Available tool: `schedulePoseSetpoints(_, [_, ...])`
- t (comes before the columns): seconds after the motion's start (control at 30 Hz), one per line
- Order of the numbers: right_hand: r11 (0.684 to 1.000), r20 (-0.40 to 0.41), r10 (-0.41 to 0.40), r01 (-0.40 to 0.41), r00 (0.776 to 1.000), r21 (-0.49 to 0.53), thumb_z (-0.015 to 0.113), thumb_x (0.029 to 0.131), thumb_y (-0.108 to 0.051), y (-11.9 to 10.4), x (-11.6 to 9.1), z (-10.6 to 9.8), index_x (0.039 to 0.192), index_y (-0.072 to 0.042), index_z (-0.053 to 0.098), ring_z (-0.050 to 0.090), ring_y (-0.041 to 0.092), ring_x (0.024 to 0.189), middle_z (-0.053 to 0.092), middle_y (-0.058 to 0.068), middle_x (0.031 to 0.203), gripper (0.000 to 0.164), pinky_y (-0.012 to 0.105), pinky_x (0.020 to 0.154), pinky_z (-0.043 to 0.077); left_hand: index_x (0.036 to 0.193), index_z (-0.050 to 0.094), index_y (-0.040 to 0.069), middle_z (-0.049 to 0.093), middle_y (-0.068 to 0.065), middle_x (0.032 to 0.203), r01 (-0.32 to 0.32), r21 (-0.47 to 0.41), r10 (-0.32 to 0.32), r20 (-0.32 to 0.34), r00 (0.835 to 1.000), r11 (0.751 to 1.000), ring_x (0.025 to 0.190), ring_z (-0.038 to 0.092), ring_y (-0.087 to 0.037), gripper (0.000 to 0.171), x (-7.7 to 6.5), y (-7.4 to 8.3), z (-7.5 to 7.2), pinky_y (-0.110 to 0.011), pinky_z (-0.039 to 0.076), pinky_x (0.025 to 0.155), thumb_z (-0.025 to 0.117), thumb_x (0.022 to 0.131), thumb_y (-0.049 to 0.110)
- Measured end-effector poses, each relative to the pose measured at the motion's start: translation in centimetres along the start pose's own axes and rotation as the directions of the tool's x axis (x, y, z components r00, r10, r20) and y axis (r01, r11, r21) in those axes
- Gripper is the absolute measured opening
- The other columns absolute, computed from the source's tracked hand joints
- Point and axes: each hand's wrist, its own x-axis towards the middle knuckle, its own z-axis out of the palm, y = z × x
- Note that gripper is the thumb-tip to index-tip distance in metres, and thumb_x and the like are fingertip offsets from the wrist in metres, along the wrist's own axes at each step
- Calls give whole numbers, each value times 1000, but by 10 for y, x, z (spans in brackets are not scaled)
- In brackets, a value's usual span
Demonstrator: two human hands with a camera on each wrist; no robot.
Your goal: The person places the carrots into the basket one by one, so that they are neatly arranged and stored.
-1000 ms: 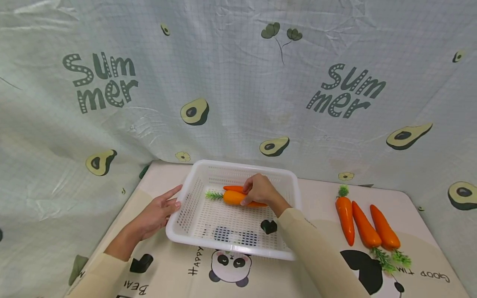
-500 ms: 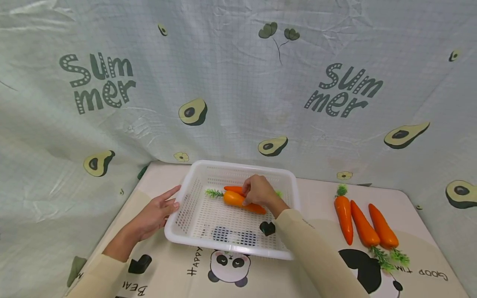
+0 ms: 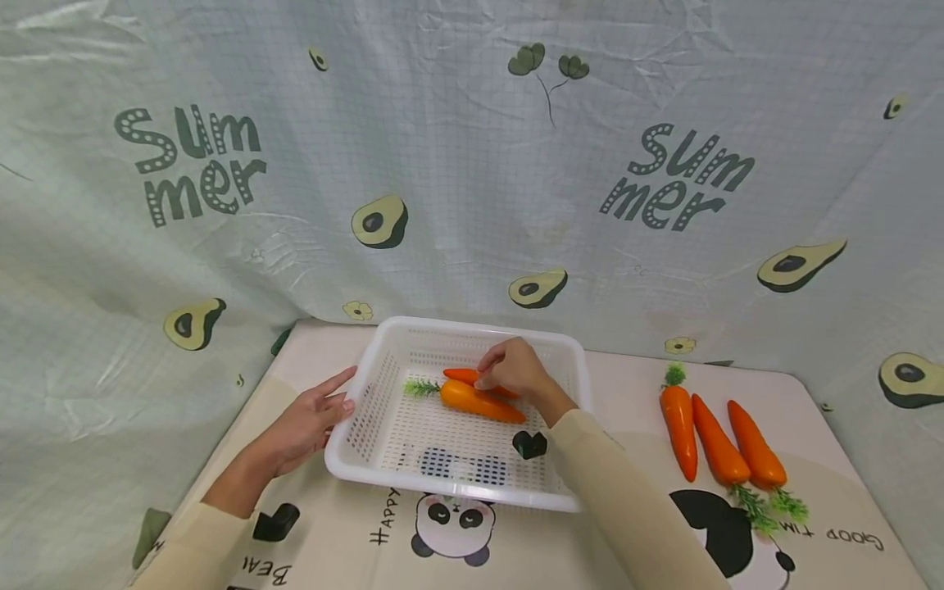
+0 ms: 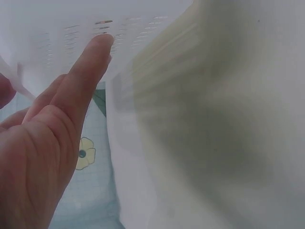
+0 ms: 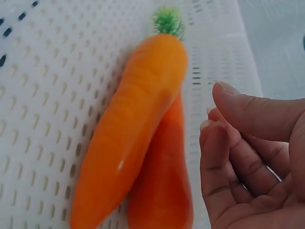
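Observation:
A white perforated plastic basket (image 3: 453,492) stands on the patterned table cover. Inside it lie two orange carrots side by side. The nearer carrot (image 3: 483,403) has its leafy green top to the left; its thick end overlaps the rear carrot (image 5: 164,191) in the right wrist view. My right hand (image 3: 519,373) is over the rear carrot, fingers bent loosely and thumb apart from them, with nothing between. At the basket's left side my left hand (image 3: 306,424) has its fingers straight against the outer wall, thumb by the rim.
Three more carrots lie on the table at the right: one carrot (image 3: 679,430) with its top to the back, a middle carrot (image 3: 719,442) and an outer carrot (image 3: 758,447) with tops to the front. Behind the table hangs a printed cloth (image 3: 457,164).
My right hand has let go of the nearer carrot and risen slightly back from it. That carrot's tip has swung toward the front. The left hand stays at the basket.

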Motion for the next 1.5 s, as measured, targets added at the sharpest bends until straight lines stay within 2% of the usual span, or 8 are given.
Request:
schedulePoseSetpoints(0.17, [994, -13, 54, -52, 998, 97, 84, 85, -8, 0, -2, -6, 99, -8, 80, 67, 24, 91, 76, 8, 102, 15, 36, 94, 58, 169, 3, 14, 31, -30, 167, -1, 5, 1, 2, 1000, 1000, 133, 59, -41, 73, 1, 1, 1, -55, 57, 99, 48, 112, 17])
schedulePoseSetpoints(0.3, [983, -12, 84, -81, 996, 165, 83, 86, -9, -2, -5, -12, 106, -7, 80, 66, 25, 96, 76, 7, 105, 20, 36, 96, 58, 169, 4, 14, 31, -29, 167, 4, 17, -4, -7, 1000, 1000, 131, 61, -39, 74, 0, 1, 1, -53, 59, 97, 49, 111, 19])
schedulePoseSetpoints(0.47, [965, -18, 81, -74, 997, 251, 82, 85, -7, -6, -11, -21, 98, -9, 81, 66, 26, 93, 78, 8, 102, 13, 38, 93, 58, 169, 5, 15, 31, -29, 167, 10, 30, -10, -19, 1000, 999, 130, 62, -38, 75, -1, 2, 1, -50, 60, 95, 51, 110, 23])
schedulePoseSetpoints(0.7, [932, -14, 65, -56, 998, 358, 79, 87, -6, -7, -20, -42, 103, -2, 79, 71, 24, 92, 78, 12, 105, 16, 46, 104, 57, 169, 6, 16, 32, -28, 167, 14, 47, -12, -32, 999, 999, 131, 61, -42, 75, -1, 3, 3, -51, 60, 96, 52, 110, 24])
schedulePoseSetpoints(0.87, [916, -18, 30, -20, 999, 401, 78, 90, -5, -4, -26, -62, 113, 6, 75, 72, 21, 91, 77, 10, 105, 26, 39, 99, 60, 169, 8, 17, 32, -28, 167, 24, 52, -21, -47, 999, 998, 131, 62, -41, 75, -1, 4, 5, -52, 59, 97, 53, 110, 24])
schedulePoseSetpoints(1.1, [898, -36, 31, -12, 999, 440, 79, 90, -5, 3, -36, -95, 121, 9, 71, 69, 16, 86, 74, -1, 94, 35, 24, 87, 61, 169, 7, 17, 32, -28, 167, 25, 57, -22, -47, 999, 998, 128, 64, -37, 75, -1, 5, 4, -51, 60, 96, 52, 110, 24])
schedulePoseSetpoints(1.33, [887, -50, 33, -6, 998, 462, 77, 92, -4, 18, -45, -119, 126, 13, 65, 71, 16, 89, 73, -3, 93, 40, 24, 87, 61, 169, 6, 16, 32, -29, 166, 19, 28, -18, -23, 1000, 999, 125, 66, -30, 74, -1, 5, 4, -47, 60, 93, 51, 111, 23])
schedulePoseSetpoints(1.5, [872, -55, 34, -3, 998, 489, 77, 92, -4, 31, -50, -131, 131, 16, 61, 72, 10, 85, 73, -4, 94, 47, 23, 85, 61, 169, 6, 16, 33, -28, 166, 22, 20, -22, -23, 999, 1000, 125, 66, -30, 74, -1, 5, 4, -48, 60, 95, 51, 111, 22])
